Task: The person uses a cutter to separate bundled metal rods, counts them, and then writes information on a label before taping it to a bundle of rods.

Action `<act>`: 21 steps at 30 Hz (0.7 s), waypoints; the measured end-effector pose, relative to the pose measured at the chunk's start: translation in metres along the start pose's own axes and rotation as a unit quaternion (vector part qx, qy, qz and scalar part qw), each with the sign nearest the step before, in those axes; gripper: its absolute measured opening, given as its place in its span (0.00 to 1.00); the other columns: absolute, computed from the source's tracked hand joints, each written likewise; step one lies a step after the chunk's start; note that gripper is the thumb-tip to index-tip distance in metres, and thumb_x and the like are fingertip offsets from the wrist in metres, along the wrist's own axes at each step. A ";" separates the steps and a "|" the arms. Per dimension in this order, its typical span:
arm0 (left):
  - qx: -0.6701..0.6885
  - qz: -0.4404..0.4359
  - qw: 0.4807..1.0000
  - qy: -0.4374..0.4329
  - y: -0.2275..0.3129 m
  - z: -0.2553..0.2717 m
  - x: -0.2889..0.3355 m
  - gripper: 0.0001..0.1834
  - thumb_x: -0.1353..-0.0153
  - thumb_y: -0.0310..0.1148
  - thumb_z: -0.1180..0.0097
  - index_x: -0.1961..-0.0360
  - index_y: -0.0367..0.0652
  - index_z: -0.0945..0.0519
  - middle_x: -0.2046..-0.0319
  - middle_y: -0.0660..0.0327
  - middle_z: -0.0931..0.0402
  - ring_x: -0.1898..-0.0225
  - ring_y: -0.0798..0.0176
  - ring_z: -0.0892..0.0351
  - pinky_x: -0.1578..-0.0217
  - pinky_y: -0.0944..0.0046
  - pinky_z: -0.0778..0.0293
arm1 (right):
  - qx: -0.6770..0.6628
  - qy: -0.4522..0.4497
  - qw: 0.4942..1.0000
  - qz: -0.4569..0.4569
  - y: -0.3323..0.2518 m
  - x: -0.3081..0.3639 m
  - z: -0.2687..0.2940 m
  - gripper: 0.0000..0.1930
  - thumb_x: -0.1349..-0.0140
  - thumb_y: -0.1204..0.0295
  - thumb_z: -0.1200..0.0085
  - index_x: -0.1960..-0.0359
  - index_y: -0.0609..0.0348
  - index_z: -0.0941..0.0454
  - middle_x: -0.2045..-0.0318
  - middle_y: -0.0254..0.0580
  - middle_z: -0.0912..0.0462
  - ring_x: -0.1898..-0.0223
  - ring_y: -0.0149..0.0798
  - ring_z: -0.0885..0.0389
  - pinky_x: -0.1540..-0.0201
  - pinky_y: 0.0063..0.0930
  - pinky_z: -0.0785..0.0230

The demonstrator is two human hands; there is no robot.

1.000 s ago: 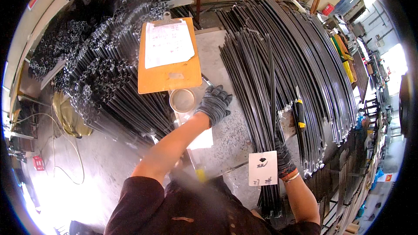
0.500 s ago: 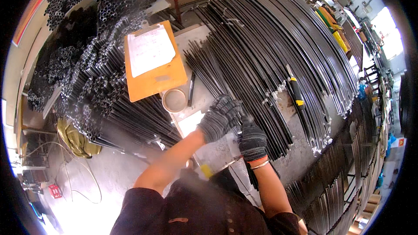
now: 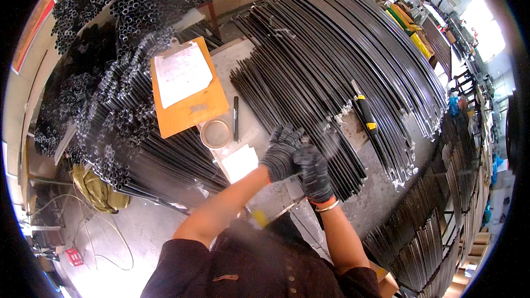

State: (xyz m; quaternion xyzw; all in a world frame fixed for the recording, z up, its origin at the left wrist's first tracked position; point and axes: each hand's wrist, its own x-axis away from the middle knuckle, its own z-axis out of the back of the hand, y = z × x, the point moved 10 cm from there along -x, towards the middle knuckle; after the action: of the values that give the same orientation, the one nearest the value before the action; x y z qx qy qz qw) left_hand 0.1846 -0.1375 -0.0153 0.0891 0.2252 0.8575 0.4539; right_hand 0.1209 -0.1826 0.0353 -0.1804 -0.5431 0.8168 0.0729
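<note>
My left hand [image 3: 282, 153], in a dark grey knit glove, lies over the near ends of a row of thin black metal tubes [image 3: 292, 77]. Its fingers are curled, and what they grip is hidden. Close beside it, my right hand [image 3: 313, 174] wears the same kind of glove with an orange cuff. Its fingers are bent in at the tube ends, with their tips out of sight. A whitish blur [image 3: 330, 142] shows just past the right fingers, too smeared to name. A bracelet [image 3: 327, 206] circles my right wrist.
An orange clipboard [image 3: 215, 101] with paper, a round tape roll [image 3: 216, 133], a black marker [image 3: 236, 118] and a white card [image 3: 239, 163] lie to the left. A yellow-black utility knife [image 3: 365, 111] rests on the tubes at right. Stacked tubes [image 3: 110, 105] fill the far left.
A fan of tubes that ran slanting from my hands now lies alongside the main row. Both hands have drawn closer together, and the whole view has shifted slightly.
</note>
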 end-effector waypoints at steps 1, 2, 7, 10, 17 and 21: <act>-0.021 -0.012 0.997 0.069 0.001 0.000 0.005 0.28 0.48 0.54 0.42 0.46 0.55 0.22 0.37 0.57 0.33 0.33 0.47 0.43 0.32 0.40 0.61 | 0.143 -0.026 0.986 0.087 -0.029 -0.006 -0.008 0.11 0.38 0.69 0.51 0.58 0.60 0.24 0.60 0.47 0.21 0.56 0.46 0.23 0.50 0.37 0.31; -0.043 -0.020 0.989 0.138 0.003 0.000 0.013 0.27 0.47 0.54 0.44 0.47 0.57 0.22 0.38 0.59 0.32 0.33 0.51 0.42 0.32 0.39 0.64 | 0.213 -0.060 0.961 0.167 -0.061 -0.009 -0.015 0.12 0.40 0.71 0.51 0.55 0.60 0.24 0.57 0.49 0.21 0.53 0.48 0.24 0.47 0.40 0.32; 0.623 0.075 0.770 0.117 -0.047 -0.021 0.016 0.13 0.38 0.35 0.45 0.54 0.41 0.22 0.56 0.62 0.21 0.53 0.64 0.24 0.50 0.62 0.31 | 0.248 -0.129 0.954 0.109 -0.043 -0.023 -0.005 0.21 0.42 0.68 0.49 0.45 0.55 0.26 0.49 0.50 0.24 0.45 0.52 0.28 0.37 0.44 0.41; 0.673 0.083 0.724 0.128 -0.024 0.025 0.045 0.12 0.32 0.36 0.48 0.57 0.37 0.22 0.61 0.62 0.19 0.59 0.68 0.22 0.57 0.67 0.25 | 0.400 -0.159 0.903 0.002 -0.001 -0.021 0.022 0.21 0.42 0.68 0.49 0.45 0.44 0.24 0.56 0.49 0.19 0.54 0.51 0.21 0.48 0.42 0.30; 0.698 0.202 0.686 0.044 -0.041 0.034 0.094 0.20 0.35 0.46 0.45 0.58 0.37 0.22 0.61 0.61 0.19 0.67 0.70 0.24 0.68 0.69 0.25 | 0.326 -0.345 0.872 0.117 0.060 0.017 0.000 0.20 0.40 0.62 0.50 0.47 0.55 0.24 0.62 0.48 0.18 0.61 0.53 0.20 0.56 0.47 0.27; 0.455 0.165 0.875 0.025 -0.068 0.027 0.120 0.14 0.35 0.38 0.47 0.59 0.36 0.22 0.61 0.55 0.18 0.68 0.60 0.20 0.69 0.62 0.24 | 0.445 -0.356 0.801 0.185 0.065 0.027 -0.018 0.17 0.41 0.66 0.50 0.51 0.57 0.22 0.60 0.47 0.17 0.58 0.48 0.19 0.51 0.41 0.27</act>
State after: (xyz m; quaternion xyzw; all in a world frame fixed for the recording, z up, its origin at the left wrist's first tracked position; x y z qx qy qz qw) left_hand 0.1757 0.0021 -0.0292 0.2998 0.5838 0.7250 0.2089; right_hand 0.1077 -0.1843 -0.0361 0.0782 -0.0640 0.9733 -0.2062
